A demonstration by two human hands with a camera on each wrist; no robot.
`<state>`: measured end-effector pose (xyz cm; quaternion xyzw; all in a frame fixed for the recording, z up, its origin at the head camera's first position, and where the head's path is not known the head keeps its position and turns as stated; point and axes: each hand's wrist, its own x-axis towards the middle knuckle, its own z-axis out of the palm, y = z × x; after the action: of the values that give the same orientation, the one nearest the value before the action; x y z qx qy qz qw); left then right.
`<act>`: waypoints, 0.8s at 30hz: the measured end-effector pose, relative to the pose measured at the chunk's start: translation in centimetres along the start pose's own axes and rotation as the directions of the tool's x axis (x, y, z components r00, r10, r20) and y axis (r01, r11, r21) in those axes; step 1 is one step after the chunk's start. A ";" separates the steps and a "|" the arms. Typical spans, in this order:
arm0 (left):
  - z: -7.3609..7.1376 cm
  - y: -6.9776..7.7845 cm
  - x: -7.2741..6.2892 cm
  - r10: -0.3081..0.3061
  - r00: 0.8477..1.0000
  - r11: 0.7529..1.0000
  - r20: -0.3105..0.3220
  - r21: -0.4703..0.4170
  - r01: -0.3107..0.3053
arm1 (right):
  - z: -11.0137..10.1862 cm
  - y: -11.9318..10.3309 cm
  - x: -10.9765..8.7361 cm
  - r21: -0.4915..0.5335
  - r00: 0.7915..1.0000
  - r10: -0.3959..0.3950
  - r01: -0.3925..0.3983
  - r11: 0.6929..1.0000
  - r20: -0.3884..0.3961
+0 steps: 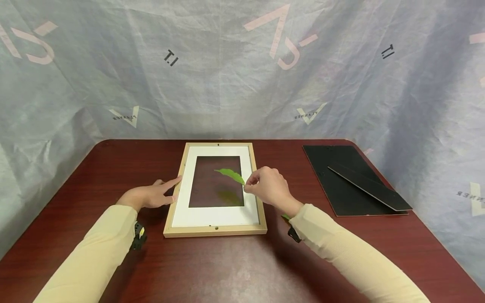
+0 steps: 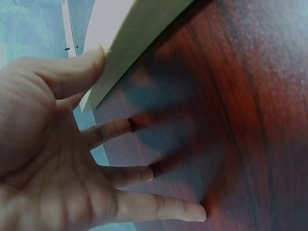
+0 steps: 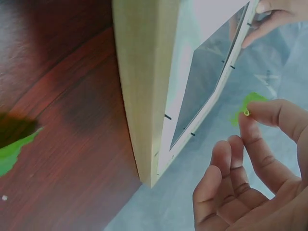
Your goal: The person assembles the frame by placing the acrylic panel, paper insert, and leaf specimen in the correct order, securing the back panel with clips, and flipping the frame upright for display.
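1. Head view: we see the right hand [image 1: 269, 185] pinching a slender leaf [image 1: 230, 174] by one end above the see-through pane [image 1: 206, 185], which a white mat [image 1: 216, 217] borders inside a pale wooden frame [image 1: 216, 231]. The left hand [image 1: 151, 194], fingers extended and gripping nothing, touches the frame's left side. We judge the step in hand to be positioning the leaf; the next move seems to call for lowering it flat, uncreased. Two thin black boards [image 1: 360, 181] overlap on the glossy reddish table [image 1: 189, 269].
2. Left wrist view: we find the thumb against smooth wood, three fingers spread over streaked grain.
3. Right wrist view: we see fingertips closed on the stalk; a second leaf [image 3: 17, 153], jagged-edged, lies beside the frame.
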<state>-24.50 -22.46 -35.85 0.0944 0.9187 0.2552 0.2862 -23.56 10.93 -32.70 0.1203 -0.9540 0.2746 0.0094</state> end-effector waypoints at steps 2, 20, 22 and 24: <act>0.0 0.0 -0.1 -0.001 1.000 1.000 -0.005 0.000 0.001 | 0.3 -0.2 0.4 -0.001 1.000 0.012 -0.012 1.000 -0.002; 0.0 0.9 -0.7 -0.019 1.000 1.000 -0.014 0.003 0.019 | 2.8 -0.7 2.7 0.071 0.993 0.116 -0.118 0.990 0.028; 0.0 1.2 -1.1 -0.015 1.000 1.000 -0.008 0.005 0.015 | 3.0 -0.8 2.8 0.054 0.990 0.136 -0.139 0.989 0.045; 0.0 1.1 -0.9 -0.020 1.000 1.000 -0.004 0.002 0.020 | 3.1 -0.8 3.0 0.035 0.986 0.153 -0.156 0.987 0.069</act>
<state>-23.73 -21.83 -34.79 0.0848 0.9206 0.2514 0.2866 -26.17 7.95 -34.66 0.0552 -0.9544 0.2897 -0.0459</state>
